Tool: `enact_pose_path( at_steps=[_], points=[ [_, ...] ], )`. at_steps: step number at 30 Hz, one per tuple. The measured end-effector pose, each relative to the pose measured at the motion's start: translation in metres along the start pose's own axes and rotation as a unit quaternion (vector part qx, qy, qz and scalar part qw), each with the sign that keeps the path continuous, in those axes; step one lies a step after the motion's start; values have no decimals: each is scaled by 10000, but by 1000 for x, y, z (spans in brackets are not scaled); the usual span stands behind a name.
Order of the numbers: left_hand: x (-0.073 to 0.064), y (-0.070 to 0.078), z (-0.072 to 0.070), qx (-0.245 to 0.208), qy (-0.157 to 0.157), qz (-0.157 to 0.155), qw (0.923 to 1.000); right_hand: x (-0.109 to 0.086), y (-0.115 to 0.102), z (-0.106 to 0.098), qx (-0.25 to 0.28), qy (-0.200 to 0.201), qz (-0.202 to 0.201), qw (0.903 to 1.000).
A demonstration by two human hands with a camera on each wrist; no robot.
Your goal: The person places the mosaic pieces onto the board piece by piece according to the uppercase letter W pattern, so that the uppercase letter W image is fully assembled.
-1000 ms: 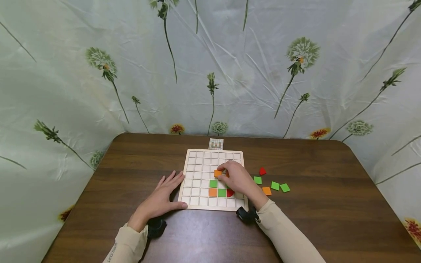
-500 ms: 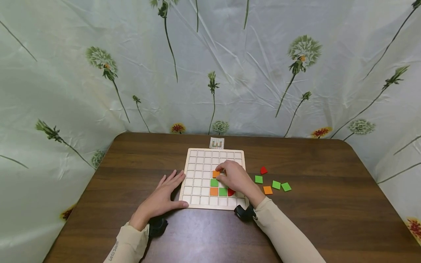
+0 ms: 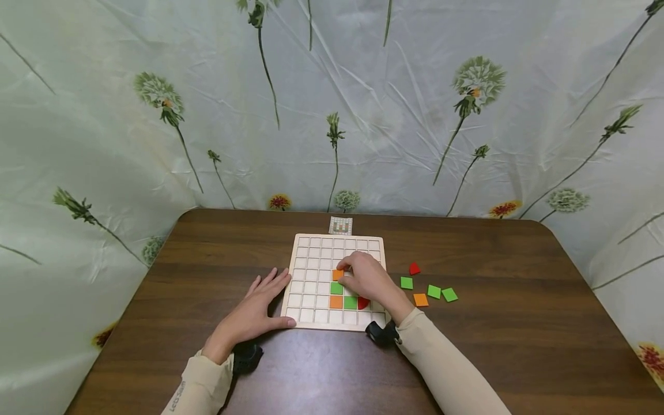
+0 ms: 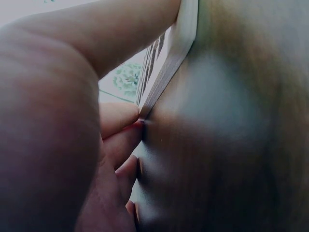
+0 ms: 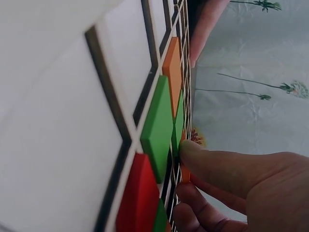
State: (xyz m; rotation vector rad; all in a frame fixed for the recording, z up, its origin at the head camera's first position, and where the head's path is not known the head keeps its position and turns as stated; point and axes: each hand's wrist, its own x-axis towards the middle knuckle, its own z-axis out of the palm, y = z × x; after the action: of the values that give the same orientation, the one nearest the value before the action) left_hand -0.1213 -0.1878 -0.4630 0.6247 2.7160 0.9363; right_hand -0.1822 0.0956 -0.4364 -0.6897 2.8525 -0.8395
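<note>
Board [image 3: 309, 286], flat on worktop [image 3: 508, 328], partly filled with coloured tiles.

Done: in the second row from the near edge, left to right, near orange tile [image 3: 336, 302], near green tile [image 3: 350, 302] and placed red tile [image 3: 363, 303], the last partly behind right hand [image 3: 370, 282]. One row farther, upper green tile [image 3: 336, 288], directly beyond near orange tile. From right wrist view, also part of a hidden green tile [image 5: 161, 217] just beyond placed red tile, plus an orange sliver [image 5: 168, 225] past that; both masked by right hand in head view.

In hand: top orange tile [image 3: 337, 275], at the cell beyond upper green tile. Pinched between thumb and fingers of right hand; not let go. Cannot tell full seating in the cell from these views.

Left hand [image 3: 250, 314]: fingers extended and relaxed, thumb and fingertips at the left edge of the board, gripping no tile. Hands well apart from each other. Judged as steadying only.

Left: five loose on worktop, right of the board. Loose red tile [image 3: 414, 269], first green tile [image 3: 407, 283], second green tile [image 3: 434, 292], third green tile [image 3: 449, 295], loose orange tile [image 3: 421, 300]. Second and third near each other, untouched by either hand.

Card [image 3: 340, 226] with a small grid pattern just beyond the far edge of the board; too small to read, so no check of layout possible. Assuming a cell for every loose tile, judged a little past halfway.
</note>
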Motion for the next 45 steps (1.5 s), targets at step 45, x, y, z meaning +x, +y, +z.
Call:
enact_pose_path(
  at_steps=[45],
  points=[
    [0, -2, 1, -21, 27, 19, 10000, -59, 39, -52, 489, 562, 447, 9962]
  ],
)
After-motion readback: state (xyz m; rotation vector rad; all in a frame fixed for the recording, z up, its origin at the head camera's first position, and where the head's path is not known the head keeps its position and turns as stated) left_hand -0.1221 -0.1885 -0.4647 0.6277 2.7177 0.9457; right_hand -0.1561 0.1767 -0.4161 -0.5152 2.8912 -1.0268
